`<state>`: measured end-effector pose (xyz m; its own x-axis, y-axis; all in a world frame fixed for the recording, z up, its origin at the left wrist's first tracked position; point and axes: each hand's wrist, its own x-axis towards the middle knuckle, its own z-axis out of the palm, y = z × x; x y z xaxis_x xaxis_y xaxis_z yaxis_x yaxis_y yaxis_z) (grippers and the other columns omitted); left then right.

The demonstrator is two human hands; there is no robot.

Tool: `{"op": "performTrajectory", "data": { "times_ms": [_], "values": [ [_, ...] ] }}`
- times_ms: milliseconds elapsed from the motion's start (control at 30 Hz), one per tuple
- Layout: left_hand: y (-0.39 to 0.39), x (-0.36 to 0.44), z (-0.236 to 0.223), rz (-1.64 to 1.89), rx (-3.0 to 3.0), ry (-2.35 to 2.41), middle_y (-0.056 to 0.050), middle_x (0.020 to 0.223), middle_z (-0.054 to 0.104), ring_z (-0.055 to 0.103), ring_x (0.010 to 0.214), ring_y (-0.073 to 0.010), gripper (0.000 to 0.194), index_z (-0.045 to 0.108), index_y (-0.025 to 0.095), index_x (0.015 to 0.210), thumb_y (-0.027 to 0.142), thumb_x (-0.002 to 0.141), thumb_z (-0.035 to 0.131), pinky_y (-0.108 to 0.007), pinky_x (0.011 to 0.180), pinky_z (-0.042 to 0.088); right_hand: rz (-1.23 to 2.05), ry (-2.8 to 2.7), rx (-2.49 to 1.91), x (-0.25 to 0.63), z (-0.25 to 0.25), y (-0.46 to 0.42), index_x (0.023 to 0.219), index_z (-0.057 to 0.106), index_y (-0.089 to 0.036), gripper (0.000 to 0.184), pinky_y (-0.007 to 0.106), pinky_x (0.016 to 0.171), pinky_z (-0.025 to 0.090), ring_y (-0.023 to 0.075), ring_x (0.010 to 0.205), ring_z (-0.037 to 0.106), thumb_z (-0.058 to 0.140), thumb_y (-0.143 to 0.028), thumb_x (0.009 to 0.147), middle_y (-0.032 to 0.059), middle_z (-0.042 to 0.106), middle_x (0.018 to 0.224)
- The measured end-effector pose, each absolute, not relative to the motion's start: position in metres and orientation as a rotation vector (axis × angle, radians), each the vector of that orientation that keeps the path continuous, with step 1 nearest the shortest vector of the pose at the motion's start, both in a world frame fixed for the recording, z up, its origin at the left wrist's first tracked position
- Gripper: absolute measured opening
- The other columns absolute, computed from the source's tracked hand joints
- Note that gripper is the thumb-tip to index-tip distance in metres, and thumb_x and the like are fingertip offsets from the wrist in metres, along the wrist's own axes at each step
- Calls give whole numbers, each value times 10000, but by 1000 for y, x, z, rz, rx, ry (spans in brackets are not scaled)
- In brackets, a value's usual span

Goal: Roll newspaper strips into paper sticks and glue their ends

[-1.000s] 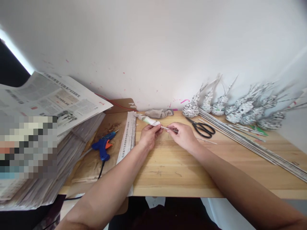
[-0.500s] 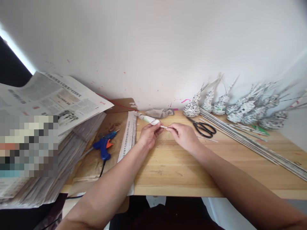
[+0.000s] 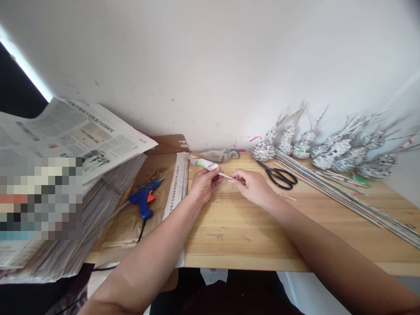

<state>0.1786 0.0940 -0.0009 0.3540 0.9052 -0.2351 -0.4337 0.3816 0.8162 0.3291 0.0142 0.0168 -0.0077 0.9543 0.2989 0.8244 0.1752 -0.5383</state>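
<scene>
My left hand (image 3: pixel 204 183) is closed around a thin paper stick (image 3: pixel 225 175) just above the table. Beyond its fingertips lies a wider, curled piece of white paper (image 3: pixel 206 164) with a green patch; whether it is one piece with the stick I cannot tell. My right hand (image 3: pixel 252 183) pinches the stick's right end between thumb and fingers. A flat folded newspaper strip (image 3: pixel 175 183) lies left of my left hand. Black-handled scissors (image 3: pixel 281 177) rest beyond my right hand.
A blue glue gun (image 3: pixel 142 201) lies on stained cardboard (image 3: pixel 123 227), beside a tall newspaper stack (image 3: pixel 108 197). A grey cloth (image 3: pixel 219 154) sits by the wall. Several woven paper gourd shapes (image 3: pixel 264 150) and long paper sticks (image 3: pixel 331 190) occupy the right side of the wooden table (image 3: pixel 229 245).
My right hand has shifted slightly right, and more of the thin paper stick shows between my hands. The whole view has moved a little. My left hand keeps its hold.
</scene>
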Motion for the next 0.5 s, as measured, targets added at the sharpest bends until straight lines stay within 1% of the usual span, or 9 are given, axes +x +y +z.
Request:
{"op": "performTrajectory", "data": {
  "times_ms": [133, 267, 400, 500],
  "values": [
    [94, 177, 1, 962, 766, 749, -44, 755, 645, 536, 505, -41, 172, 647, 98, 781, 198, 666, 726, -134, 448, 474, 212, -1906, -1672, 327, 16, 12, 843, 644, -195, 303, 240, 549, 284, 128, 553, 486, 392, -348, 910, 3, 583, 604],
    [93, 176, 2, 967, 768, 755, -43, 730, 641, 538, 504, -41, 165, 647, 89, 757, 199, 663, 727, -137, 461, 482, 287, -1913, -1670, 330, 14, 14, 846, 648, -198, 318, 238, 586, 316, 129, 605, 526, 366, -329, 918, 15, 634, 696],
    [94, 177, 1, 963, 771, 768, -32, 672, 630, 541, 488, -45, 185, 642, 91, 745, 212, 647, 742, -138, 459, 480, 457, -1888, -1683, 332, 13, 15, 815, 654, -207, 393, 232, 551, 315, 123, 552, 498, 324, -385, 930, -3, 598, 622],
    [96, 177, 0, 981, 762, 810, -25, 639, 624, 550, 484, -53, 193, 634, 96, 743, 207, 636, 749, -143, 461, 483, 354, -1915, -1663, 330, 16, 13, 878, 639, -199, 326, 233, 541, 303, 122, 539, 480, 418, -438, 893, -10, 581, 613]
  ]
}}
